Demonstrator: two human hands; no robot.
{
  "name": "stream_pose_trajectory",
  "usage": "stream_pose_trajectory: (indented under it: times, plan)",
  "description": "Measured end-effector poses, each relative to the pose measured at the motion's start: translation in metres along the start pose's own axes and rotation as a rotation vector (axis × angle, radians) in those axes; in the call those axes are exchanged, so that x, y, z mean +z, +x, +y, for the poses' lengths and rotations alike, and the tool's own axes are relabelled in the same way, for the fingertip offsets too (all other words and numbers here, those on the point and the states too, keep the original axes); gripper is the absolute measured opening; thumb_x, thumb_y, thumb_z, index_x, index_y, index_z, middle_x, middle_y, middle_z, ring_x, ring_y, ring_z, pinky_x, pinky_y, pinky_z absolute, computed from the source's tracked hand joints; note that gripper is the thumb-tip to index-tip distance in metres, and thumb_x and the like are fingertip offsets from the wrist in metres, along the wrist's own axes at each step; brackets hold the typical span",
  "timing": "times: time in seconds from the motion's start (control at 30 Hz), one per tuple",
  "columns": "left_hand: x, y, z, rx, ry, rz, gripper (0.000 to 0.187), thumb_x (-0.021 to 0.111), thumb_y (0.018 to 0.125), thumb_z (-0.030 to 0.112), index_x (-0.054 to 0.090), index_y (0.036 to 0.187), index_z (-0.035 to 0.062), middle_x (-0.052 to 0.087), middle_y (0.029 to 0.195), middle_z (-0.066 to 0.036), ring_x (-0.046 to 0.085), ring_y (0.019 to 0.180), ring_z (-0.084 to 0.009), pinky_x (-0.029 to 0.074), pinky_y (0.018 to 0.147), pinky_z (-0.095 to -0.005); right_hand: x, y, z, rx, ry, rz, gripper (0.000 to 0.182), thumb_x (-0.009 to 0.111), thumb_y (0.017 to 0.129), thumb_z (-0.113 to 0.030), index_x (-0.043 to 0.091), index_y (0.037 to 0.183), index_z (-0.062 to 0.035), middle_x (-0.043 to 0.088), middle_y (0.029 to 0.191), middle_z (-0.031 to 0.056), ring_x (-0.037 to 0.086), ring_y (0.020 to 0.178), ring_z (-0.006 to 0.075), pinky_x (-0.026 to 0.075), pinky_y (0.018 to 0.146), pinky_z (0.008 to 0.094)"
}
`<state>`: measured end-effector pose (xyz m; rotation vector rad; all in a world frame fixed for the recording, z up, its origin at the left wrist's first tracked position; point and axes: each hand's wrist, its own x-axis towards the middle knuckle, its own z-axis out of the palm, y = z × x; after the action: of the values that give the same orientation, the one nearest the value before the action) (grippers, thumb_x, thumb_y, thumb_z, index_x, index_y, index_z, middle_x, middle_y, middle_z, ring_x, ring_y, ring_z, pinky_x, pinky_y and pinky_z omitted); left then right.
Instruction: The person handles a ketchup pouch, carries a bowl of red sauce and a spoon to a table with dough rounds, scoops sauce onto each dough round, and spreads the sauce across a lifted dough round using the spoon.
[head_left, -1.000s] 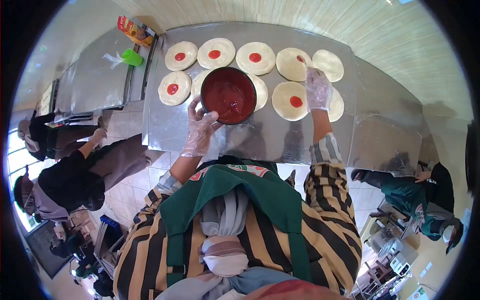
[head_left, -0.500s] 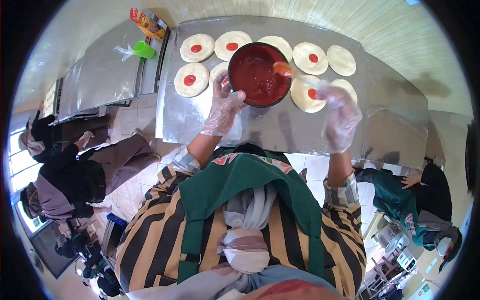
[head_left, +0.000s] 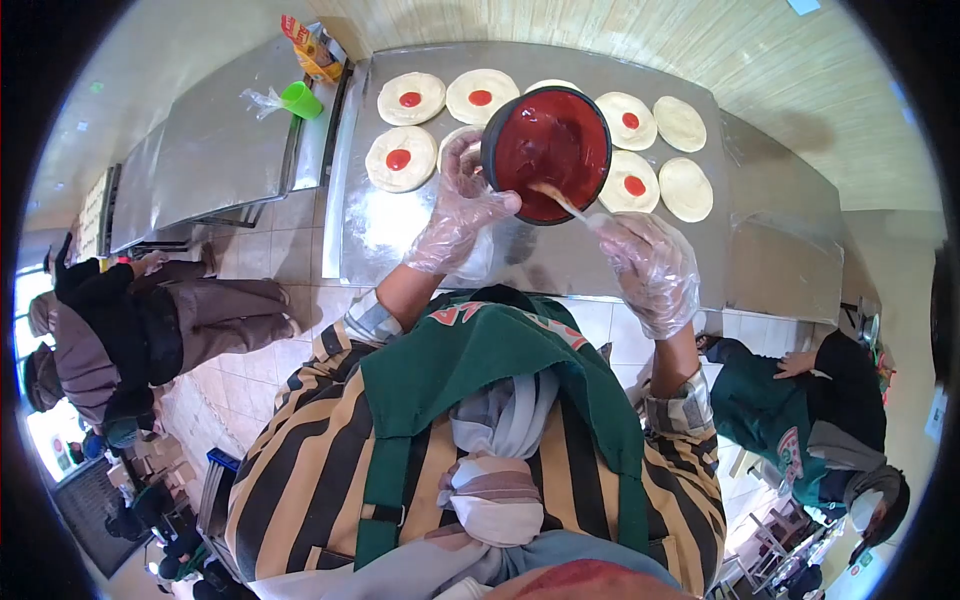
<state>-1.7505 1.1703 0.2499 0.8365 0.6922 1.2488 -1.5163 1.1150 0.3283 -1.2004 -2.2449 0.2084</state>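
My left hand [head_left: 463,212], in a clear plastic glove, grips the left rim of a dark bowl [head_left: 489,150] tilted toward me. Red sauce [head_left: 550,145] coats the inside of the bowl. Gloved as well, my right hand [head_left: 652,268] holds the handle of a spoon [head_left: 562,202], whose head is down in the sauce. Round flat dough pieces lie in two rows on the metal table beneath; one dough round [head_left: 400,160] at the left carries a red dab in its centre. At the right, another dough round [head_left: 686,190] is plain. The bowl hides part of the rows.
The metal table [head_left: 400,235] meets a wall at the back. On a side counter to the left stand a green cup [head_left: 301,100] and a yellow-and-red packet [head_left: 315,52]. Two people [head_left: 140,320] are at the left, and a person [head_left: 800,400] in a green apron is at the right.
The spoon has gone from above the bowl's right side down into the sauce. My right hand has moved left and lower, toward the bowl. The bowl is now tilted more.
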Motion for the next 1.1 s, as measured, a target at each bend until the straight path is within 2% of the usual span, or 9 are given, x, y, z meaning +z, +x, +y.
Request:
stream_pose_trajectory:
  times: [0.2,0.3,0.5,0.53,0.63,0.73,0.87,1.0,1.1]
  plan:
    - [0.001,-0.019,0.011,0.018,0.06,-0.008,0.096,0.087,0.058,0.012,0.03,0.135,0.0148,0.039,0.13,-0.012,0.041,0.123,-0.0248,0.037,0.105,-0.0405,0.013,-0.014,-0.014,0.137,-0.029,0.2,0.013,0.064,0.081,-0.005,0.067,0.093,-0.0068,0.064,0.089,0.0125,0.062,0.077,0.0302,0.05,0.069,0.0372]
    - [0.004,-0.026,0.008,0.079,0.125,-0.053,0.093,0.085,0.062,0.007,0.026,0.134,0.0146,0.04,0.126,-0.01,0.044,0.116,-0.021,0.043,0.099,-0.0378,0.026,-0.028,-0.022,0.239,0.108,0.227,0.012,0.062,0.084,-0.006,0.067,0.095,-0.0037,0.064,0.082,0.0119,0.063,0.07,0.0246,0.05,0.065,0.0332]
    - [0.021,-0.029,-0.009,0.104,0.22,-0.066,0.094,0.084,0.063,0.006,0.025,0.135,0.0171,0.038,0.127,-0.01,0.042,0.118,-0.0214,0.046,0.096,-0.0383,0.063,-0.044,-0.032,0.827,0.974,0.606,0.016,0.055,0.092,-0.008,0.065,0.093,0.0045,0.066,0.087,0.0124,0.062,0.07,0.018,0.05,0.066,0.0283]
    - [0.022,-0.028,-0.014,0.103,0.225,-0.081,0.094,0.084,0.063,0.006,0.025,0.135,0.0171,0.038,0.127,-0.01,0.042,0.118,-0.0214,0.046,0.096,-0.0383,0.067,-0.047,-0.029,0.827,0.974,0.622,0.016,0.055,0.092,-0.008,0.065,0.093,0.0045,0.066,0.087,0.0124,0.062,0.07,0.018,0.05,0.066,0.0283]
    - [0.035,-0.022,-0.023,0.051,0.24,-0.103,0.094,0.084,0.063,0.006,0.024,0.136,0.015,0.039,0.127,-0.011,0.043,0.117,-0.0219,0.047,0.094,-0.0385,0.069,-0.053,-0.011,0.848,1.567,0.773,0.021,0.054,0.093,-0.01,0.06,0.099,0.0093,0.064,0.087,0.015,0.062,0.076,0.0193,0.053,0.067,0.0296]
    - [0.044,-0.011,-0.045,0.061,0.239,-0.082,0.092,0.083,0.064,0.006,0.026,0.136,0.0137,0.04,0.129,-0.009,0.042,0.12,-0.0206,0.046,0.094,-0.0363,0.055,-0.054,0.012,0.872,1.758,0.855,0.022,0.055,0.093,-0.01,0.059,0.1,0.0099,0.063,0.087,0.0154,0.062,0.075,0.0195,0.053,0.067,0.0291]
    - [0.072,0.002,-0.064,-0.13,0.022,0.042,0.087,0.081,0.069,0.01,0.025,0.136,0.0147,0.041,0.129,-0.011,0.047,0.115,-0.0219,0.05,0.088,-0.0357,0.029,-0.064,0.064,0.884,1.709,0.924,0.023,0.056,0.093,-0.012,0.059,0.101,0.0097,0.062,0.091,0.0158,0.061,0.076,0.0195,0.053,0.066,0.029]
    - [0.097,0.017,-0.08,-0.211,0.026,0.121,0.085,0.079,0.07,0.011,0.025,0.135,0.0167,0.042,0.128,-0.012,0.053,0.112,-0.0245,0.055,0.084,-0.0379,-0.011,-0.075,0.12,0.857,1.379,1.08,0.024,0.058,0.092,-0.014,0.06,0.099,0.0088,0.063,0.084,0.0131,0.062,0.073,0.0189,0.053,0.068,0.0285]
    - [0.11,0.026,-0.095,-0.219,0.034,0.14,0.084,0.079,0.07,0.01,0.026,0.135,0.0168,0.043,0.127,-0.012,0.054,0.113,-0.0259,0.056,0.083,-0.0374,-0.029,-0.081,0.158,0.957,0.633,1.024,0.02,0.06,0.091,-0.017,0.066,0.093,0.0019,0.064,0.079,0.0094,0.063,0.073,0.0189,0.051,0.068,0.0299]
